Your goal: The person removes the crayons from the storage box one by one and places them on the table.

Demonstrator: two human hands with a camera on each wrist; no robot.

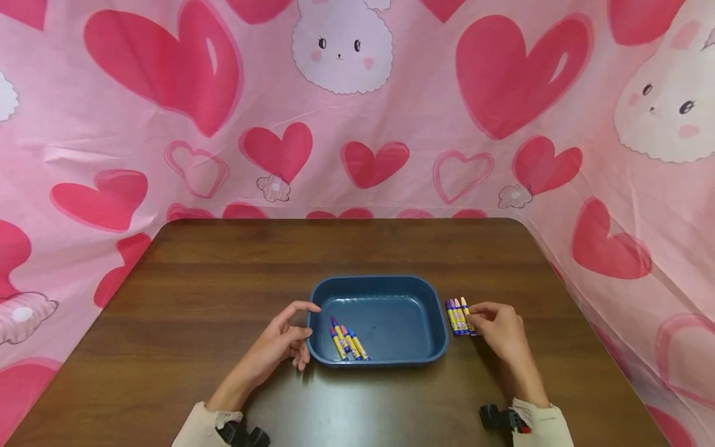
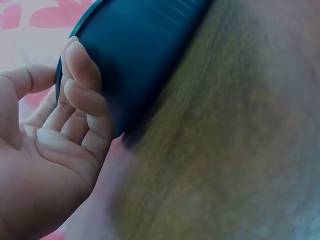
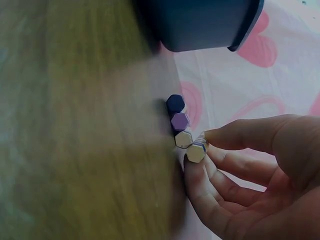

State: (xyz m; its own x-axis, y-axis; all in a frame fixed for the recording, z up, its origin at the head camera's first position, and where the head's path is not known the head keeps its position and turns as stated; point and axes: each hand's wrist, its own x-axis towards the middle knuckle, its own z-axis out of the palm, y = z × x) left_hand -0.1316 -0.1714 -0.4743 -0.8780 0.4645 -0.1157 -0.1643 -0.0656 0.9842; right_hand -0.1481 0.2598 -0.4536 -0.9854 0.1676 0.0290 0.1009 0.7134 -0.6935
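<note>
Several crayons (image 1: 345,340) lie in a loose bunch inside the dark blue tray (image 1: 380,362), near its left front corner. My left hand (image 1: 285,335) is at the tray's left end, index finger reaching over the rim and thumb beside it, the other fingers loosely bent. To the right of the tray, more crayons (image 1: 455,318) stand side by side in a short row on the wood. At the right end of that row my right hand (image 1: 499,329) pinches a pale-ended crayon (image 3: 195,153) between thumb and finger; it is slightly raised against its neighbour.
The brown wooden table (image 1: 234,261) has rounded far corners. A pink cloth (image 1: 313,112) with hearts and rabbit faces hangs behind it and along both sides. Dark wrist cameras (image 1: 499,417) are strapped over both sleeves.
</note>
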